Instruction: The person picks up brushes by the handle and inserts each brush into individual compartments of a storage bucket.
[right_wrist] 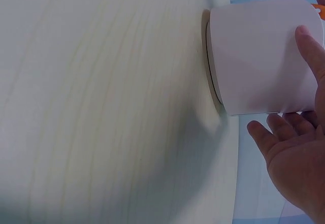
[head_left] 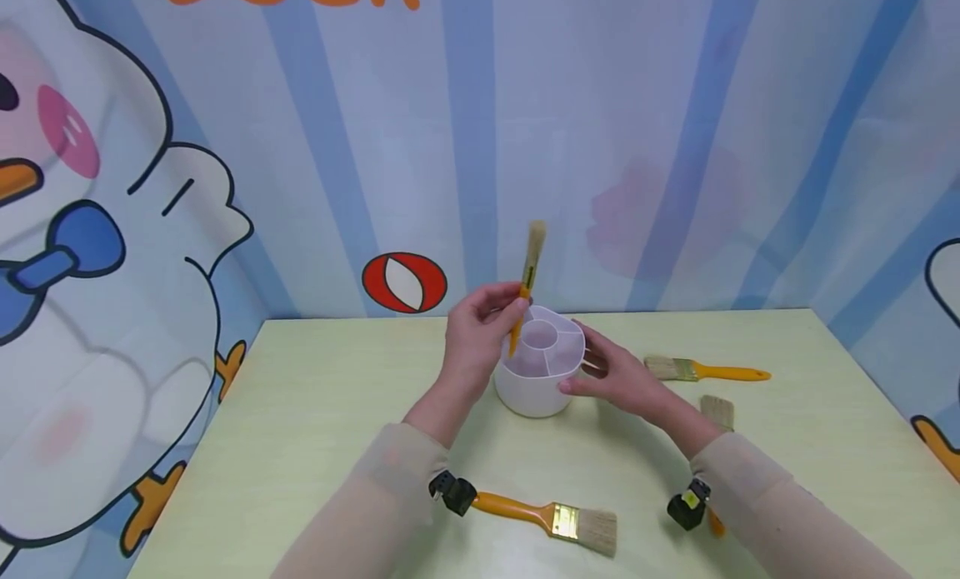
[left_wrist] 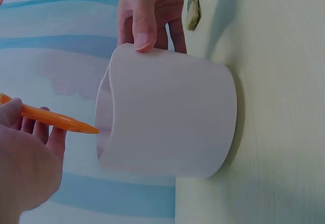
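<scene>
Upright on the table stands a white round organizer with open compartments around a central round well. My left hand pinches a slim paintbrush by its orange handle, pale bristles upward. In the left wrist view the handle's tapered end points down at the organizer's rim. My right hand holds the organizer's right side, its thumb on the near wall and the other fingers around the side and back.
A wide orange-handled paintbrush lies in front, its handle end behind the left wrist camera. Another paintbrush lies to the right. A third paintbrush is partly hidden under the right forearm. A printed curtain rises behind the table's back edge.
</scene>
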Tool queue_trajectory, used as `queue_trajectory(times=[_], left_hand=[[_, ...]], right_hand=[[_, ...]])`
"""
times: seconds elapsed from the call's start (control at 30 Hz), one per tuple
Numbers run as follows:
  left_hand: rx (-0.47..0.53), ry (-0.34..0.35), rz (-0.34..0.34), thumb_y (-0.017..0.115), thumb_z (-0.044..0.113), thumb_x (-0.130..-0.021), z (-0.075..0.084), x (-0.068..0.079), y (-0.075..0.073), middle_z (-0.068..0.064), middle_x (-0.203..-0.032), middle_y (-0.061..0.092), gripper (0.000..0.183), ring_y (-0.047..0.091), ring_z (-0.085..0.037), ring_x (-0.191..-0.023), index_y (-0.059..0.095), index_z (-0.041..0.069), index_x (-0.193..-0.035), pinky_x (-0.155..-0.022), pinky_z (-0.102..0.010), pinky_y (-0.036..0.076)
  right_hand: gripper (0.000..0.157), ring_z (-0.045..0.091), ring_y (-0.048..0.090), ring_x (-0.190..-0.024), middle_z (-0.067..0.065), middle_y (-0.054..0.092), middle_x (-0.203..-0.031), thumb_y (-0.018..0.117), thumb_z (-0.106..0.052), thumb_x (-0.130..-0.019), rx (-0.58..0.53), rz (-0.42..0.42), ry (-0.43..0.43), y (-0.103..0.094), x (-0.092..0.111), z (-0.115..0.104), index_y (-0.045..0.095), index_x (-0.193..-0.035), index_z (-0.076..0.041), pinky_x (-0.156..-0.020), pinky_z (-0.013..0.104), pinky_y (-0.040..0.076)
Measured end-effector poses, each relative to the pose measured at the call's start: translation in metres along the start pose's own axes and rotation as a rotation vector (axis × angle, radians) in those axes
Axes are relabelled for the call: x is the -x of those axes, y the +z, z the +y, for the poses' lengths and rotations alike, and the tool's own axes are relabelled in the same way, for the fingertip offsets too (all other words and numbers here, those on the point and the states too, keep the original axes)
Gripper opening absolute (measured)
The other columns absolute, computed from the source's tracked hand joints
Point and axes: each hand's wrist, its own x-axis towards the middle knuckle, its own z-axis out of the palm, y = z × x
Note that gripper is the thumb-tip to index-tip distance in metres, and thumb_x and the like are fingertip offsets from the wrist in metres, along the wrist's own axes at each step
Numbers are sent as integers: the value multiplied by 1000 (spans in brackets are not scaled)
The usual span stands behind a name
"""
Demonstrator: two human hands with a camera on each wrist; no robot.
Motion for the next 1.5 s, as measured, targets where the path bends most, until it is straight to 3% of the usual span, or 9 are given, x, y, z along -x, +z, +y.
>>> queue_trajectory(times=[0.63, 1.07, 1.27, 1.5], left_hand=[[-32, -28, -36, 78, 15, -100, -26, 13, -2, -3, -122, 76, 27, 73, -21, -114, 76, 15, -127, -101, -32, 60], [-137, 61, -33, 78, 12, -99, -30, 18, -6, -4, -121, 77, 26, 74, -21, -111, 76, 11, -125, -100, -33, 61], [-213, 71, -31, 79, 13, -99, -30, 20, -9, -4, -120, 78, 26, 75, -20, -110, 75, 11, -125, -98, -35, 62], [-223, 64, 39, 81, 12, -97, -26, 21, -8, -9, -114, 80, 23, 78, -23, -106, 76, 7, -120, -93, -35, 64]], right_hand=[[97, 46, 37, -155, 21, 33, -171, 85, -21, -95, 9, 9, -6, 1, 1, 0, 25, -169, -6, -120, 54, 40], [96, 47, 38, -154, 22, 34, -171, 84, -21, -95, 15, 12, -14, 1, 2, -1, 26, -169, -6, -119, 54, 41], [96, 47, 38, -154, 22, 34, -171, 85, -23, -95, 28, 16, -2, 1, 2, -1, 26, -169, -6, -119, 55, 41], [97, 46, 37, -154, 22, 33, -171, 85, -25, -94, 39, 22, 12, 1, 2, -1, 25, -170, -7, -119, 54, 41]])
